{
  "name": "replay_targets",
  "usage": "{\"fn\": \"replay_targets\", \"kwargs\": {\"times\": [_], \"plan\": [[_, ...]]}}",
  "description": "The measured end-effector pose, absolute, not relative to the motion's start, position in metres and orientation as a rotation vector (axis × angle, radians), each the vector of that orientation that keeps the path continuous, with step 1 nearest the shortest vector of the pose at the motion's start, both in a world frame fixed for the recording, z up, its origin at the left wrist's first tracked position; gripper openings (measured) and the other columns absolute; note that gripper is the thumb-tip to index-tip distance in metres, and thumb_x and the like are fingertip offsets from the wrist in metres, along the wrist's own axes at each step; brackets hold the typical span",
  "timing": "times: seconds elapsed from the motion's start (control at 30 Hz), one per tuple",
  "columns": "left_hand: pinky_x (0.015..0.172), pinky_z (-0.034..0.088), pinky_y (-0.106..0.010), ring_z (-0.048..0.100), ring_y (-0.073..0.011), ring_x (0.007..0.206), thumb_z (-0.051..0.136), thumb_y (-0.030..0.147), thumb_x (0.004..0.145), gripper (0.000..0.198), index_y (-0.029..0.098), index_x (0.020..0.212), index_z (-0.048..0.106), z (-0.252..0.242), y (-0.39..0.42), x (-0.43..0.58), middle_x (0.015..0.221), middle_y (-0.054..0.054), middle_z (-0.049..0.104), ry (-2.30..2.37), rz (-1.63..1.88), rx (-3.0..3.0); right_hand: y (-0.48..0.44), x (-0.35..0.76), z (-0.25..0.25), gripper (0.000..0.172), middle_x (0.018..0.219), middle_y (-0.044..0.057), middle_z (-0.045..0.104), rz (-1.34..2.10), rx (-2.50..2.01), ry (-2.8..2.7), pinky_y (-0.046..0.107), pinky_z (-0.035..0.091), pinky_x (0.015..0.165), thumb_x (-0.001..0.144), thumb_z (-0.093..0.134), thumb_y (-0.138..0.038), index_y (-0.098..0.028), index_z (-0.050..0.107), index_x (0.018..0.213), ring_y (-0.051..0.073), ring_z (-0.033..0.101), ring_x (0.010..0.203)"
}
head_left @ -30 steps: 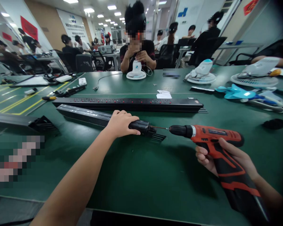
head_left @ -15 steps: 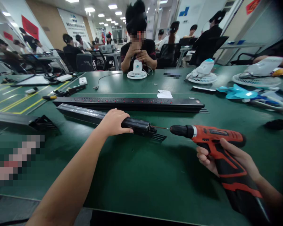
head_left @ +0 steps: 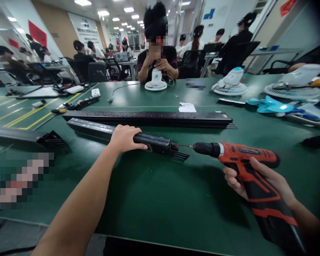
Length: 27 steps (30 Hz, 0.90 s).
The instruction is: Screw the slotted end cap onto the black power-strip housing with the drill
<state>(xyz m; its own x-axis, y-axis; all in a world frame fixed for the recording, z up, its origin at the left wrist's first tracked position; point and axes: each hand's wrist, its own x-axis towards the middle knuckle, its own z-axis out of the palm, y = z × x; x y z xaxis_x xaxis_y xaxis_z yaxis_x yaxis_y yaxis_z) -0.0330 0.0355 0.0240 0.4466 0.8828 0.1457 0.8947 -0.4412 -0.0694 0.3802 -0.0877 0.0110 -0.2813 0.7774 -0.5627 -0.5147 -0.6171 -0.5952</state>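
Close by, at the lower right of the frame, my right hand (head_left: 280, 186) has its fingers wrapped around the handle of a red and black drill (head_left: 249, 153). The drill lies on its level, and its thin brown bit (head_left: 184, 145) points left. The bit reaches the end of a long black bar (head_left: 158, 141), but I can't tell if the tip is inside it. That bar lies on the green table (head_left: 160, 206), slanting from left of the middle to the middle of the frame. My left hand (head_left: 124, 138) is clamped over the top of it, with my thumb on the near side; the tips of my other fingers are hidden behind. Some thin black prongs (head_left: 181, 156) stick out at the bar's right end, under the bit. At the left edge is another dark bar (head_left: 16, 135). Just behind my bar, a longer black strip (head_left: 149, 117) with red dots lies across the middle. Farther back, some blue fan blades (head_left: 277, 105) lie at the right, and a bit of white paper (head_left: 187, 107) is near the middle. Near the top middle, a person (head_left: 158, 58) sits with both hands above a small white fan (head_left: 156, 85).
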Motion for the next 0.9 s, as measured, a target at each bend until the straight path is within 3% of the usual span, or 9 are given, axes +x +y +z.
{"fn": "replay_targets", "kwargs": {"times": [0.9], "plan": [[0.081, 0.035, -0.039, 0.067, -0.0285, 0.094, 0.06, 0.091, 0.079, 0.068, 0.027, 0.103, 0.069, 0.0243, 0.0367, -0.033, 0.099, -0.004, 0.076, -1.594, -0.122, -2.577, -0.0864, 0.3885, 0.0037, 0.04, 0.064, 0.001, 0.056, 2.041, -1.065, -0.464, 0.02, 0.054, 0.05, 0.061, 0.046, -0.061, -0.024, 0.056, 0.074, 0.013, 0.054, 0.054]]}}
